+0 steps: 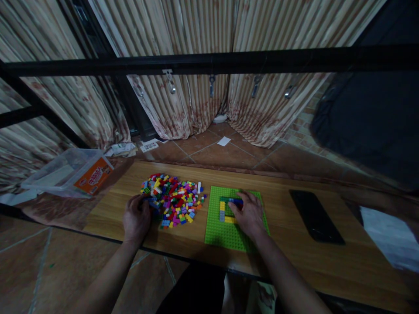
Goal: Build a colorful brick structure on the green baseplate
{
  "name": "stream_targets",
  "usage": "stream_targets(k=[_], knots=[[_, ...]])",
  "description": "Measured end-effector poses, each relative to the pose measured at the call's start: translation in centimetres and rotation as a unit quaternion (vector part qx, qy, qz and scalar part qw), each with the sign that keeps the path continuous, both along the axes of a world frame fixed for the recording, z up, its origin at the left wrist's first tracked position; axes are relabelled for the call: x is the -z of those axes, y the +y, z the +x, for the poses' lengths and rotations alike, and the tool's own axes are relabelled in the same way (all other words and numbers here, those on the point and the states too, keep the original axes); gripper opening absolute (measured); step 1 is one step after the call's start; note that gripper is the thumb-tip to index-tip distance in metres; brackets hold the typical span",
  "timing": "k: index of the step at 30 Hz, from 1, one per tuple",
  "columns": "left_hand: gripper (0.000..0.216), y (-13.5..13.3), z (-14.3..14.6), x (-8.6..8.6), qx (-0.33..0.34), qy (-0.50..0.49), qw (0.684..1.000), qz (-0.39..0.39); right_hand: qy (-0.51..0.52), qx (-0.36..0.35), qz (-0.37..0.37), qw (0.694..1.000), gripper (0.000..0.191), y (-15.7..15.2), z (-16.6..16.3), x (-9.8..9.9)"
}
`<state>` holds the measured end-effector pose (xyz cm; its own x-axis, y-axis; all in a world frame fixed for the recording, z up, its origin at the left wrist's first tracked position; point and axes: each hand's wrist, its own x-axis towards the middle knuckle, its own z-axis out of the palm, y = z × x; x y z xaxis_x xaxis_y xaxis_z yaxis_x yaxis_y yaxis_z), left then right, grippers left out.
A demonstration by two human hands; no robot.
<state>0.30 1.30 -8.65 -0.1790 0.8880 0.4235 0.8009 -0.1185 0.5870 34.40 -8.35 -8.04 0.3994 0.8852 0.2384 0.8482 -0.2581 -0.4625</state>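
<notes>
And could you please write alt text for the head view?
A person's right hand is at a few bricks on a green baseplate, and the left hand is at the edge of a colourful heap of bricks. All lie on a wooden table, with a black slab to the right.

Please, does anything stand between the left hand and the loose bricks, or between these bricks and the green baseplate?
Nothing visible does. The left hand is at the left edge of the loose bricks, and a strip of table lies between them and the green baseplate. The right hand covers part of the baseplate.
</notes>
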Motion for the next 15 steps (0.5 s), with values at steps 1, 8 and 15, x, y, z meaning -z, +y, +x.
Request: stream_targets(k=[1,8,15], knots=[[0.036,-0.03,0.03,-0.06,0.001,0.000,1.000,0.001,0.001,-0.004,0.003,1.000,0.046,0.01,0.09,0.05],[0.034,-0.15,0.16,-0.39,0.000,0.000,1.000,-0.010,-0.001,-0.008,0.010,1.000,0.046,0.07,0.22,0.35],[0.034,-0.24,0.22,-0.44,-0.002,-0.016,1.000,-0.015,0.044,-0.011,0.023,0.999,0.049,0.09,0.86,-0.05]])
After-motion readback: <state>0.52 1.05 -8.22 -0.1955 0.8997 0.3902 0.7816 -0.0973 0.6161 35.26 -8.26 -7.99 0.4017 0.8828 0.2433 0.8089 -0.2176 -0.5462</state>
